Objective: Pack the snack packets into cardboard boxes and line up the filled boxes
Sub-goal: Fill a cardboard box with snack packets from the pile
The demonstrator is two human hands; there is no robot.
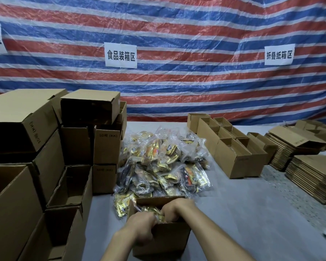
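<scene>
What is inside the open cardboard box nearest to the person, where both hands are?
Gold snack packets show inside the cardboard box, between the left hand and the right hand. The hands cover the rest, so the bottom and the packet count are hidden.

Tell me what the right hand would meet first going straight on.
The right hand points down into the cardboard box, so most likely the gold snack packets inside; its fingers are hidden below the rim, depth unclear.
</scene>
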